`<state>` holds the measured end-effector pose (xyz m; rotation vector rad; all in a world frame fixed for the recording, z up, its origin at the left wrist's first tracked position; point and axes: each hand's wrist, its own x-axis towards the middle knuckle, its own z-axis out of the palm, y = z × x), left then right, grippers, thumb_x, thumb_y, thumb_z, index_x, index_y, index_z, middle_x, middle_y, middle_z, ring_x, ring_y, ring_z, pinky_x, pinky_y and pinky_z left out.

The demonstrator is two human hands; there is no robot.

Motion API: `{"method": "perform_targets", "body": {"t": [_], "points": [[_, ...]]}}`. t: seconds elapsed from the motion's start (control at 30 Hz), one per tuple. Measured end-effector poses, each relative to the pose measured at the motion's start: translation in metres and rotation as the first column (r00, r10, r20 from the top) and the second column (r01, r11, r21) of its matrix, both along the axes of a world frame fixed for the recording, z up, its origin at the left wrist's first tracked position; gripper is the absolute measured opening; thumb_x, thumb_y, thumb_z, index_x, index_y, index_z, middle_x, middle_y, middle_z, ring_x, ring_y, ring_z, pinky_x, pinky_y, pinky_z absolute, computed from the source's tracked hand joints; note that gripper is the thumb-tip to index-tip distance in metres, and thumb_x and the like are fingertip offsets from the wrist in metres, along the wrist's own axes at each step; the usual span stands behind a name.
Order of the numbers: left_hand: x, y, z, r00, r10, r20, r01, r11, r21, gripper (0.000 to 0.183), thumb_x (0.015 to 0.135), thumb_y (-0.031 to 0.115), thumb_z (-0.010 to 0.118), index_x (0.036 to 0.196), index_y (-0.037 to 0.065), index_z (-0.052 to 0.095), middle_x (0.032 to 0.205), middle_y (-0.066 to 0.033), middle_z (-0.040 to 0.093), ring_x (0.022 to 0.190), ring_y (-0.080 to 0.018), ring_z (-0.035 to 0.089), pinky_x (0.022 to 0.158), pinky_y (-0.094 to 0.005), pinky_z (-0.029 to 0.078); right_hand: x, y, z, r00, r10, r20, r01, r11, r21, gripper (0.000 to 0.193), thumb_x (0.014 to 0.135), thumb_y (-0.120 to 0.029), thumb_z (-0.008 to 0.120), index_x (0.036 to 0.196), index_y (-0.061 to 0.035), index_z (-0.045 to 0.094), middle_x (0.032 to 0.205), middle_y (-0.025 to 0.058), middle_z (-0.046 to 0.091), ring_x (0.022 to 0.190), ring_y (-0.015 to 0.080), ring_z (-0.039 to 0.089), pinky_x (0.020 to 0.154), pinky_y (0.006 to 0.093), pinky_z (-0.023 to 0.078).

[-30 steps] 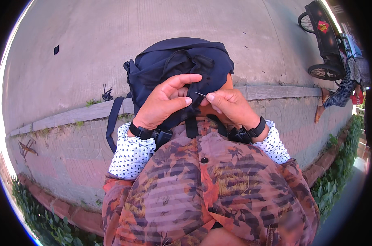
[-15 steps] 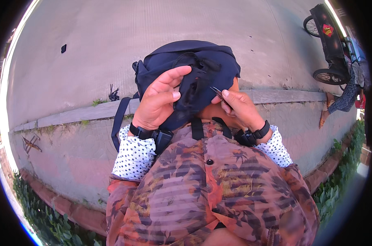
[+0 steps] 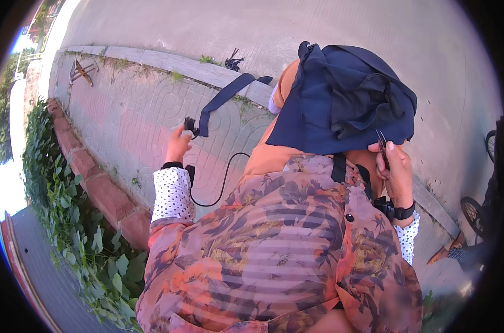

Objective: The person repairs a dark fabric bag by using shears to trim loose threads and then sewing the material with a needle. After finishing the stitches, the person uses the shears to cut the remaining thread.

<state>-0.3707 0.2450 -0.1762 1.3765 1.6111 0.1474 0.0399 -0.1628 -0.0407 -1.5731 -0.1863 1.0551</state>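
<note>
Out over the pavement on the left, my left hand (image 3: 178,145) has its fingers curled at a small black tuft (image 3: 190,124). The tuft sits against the end of a dark navy strap (image 3: 221,100); whether the two are joined I cannot tell. My right hand (image 3: 396,166) is closed around small thread snips (image 3: 380,137), their two pointed blades sticking up from the fingers, slightly apart. Beside those blades lies a navy fabric bag (image 3: 313,122), spread across my lap. Crumpled black cloth (image 3: 368,102) covers its middle.
A black cable (image 3: 224,186) hangs by my left forearm. Black scraps (image 3: 233,59) lie beyond the kerb (image 3: 152,58). A small wooden stool (image 3: 84,72) stands far left. Leafy plants (image 3: 96,238) line a brick edging (image 3: 82,152). A wheeled cart (image 3: 475,213) and a person's foot (image 3: 446,250) show right.
My left hand has left the black cloth and reached out left to the tuft and strap end. The view has swung left. My right hand still holds the snips beside the bag.
</note>
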Motion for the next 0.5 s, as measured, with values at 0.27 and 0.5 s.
{"method": "perform_targets", "body": {"t": [0.27,0.5], "points": [[-0.093,-0.148,-0.117,0.97,0.023,-0.244,-0.176,0.758,-0.628,0.029,0.09,0.019,0.066,0.117,0.008,0.066,0.094,-0.0068,0.068,0.083,-0.0197,0.069,0.065,-0.038,0.057,0.009,0.009,-0.002,0.997,0.065,-0.045,-0.068,0.996,-0.064,0.041,0.108,-0.032,0.046,0.109,0.0029,0.068,0.063,-0.0042,0.046,0.05,0.0029,0.032,0.048,0.0199,0.025],[0.06,-0.1,-0.11,0.867,-0.493,0.078,0.497,0.839,-0.223,0.043,0.09,0.018,0.066,0.128,-0.002,0.062,0.119,-0.0171,0.071,0.111,-0.0255,0.067,0.096,-0.034,0.051,0.008,0.02,0.0,0.994,0.105,-0.043,-0.109,0.989,-0.105,0.04,0.107,-0.031,0.049,0.107,0.0027,0.07,0.066,-0.0049,0.049,0.052,0.0029,0.035,0.049,0.0192,0.026]]}}
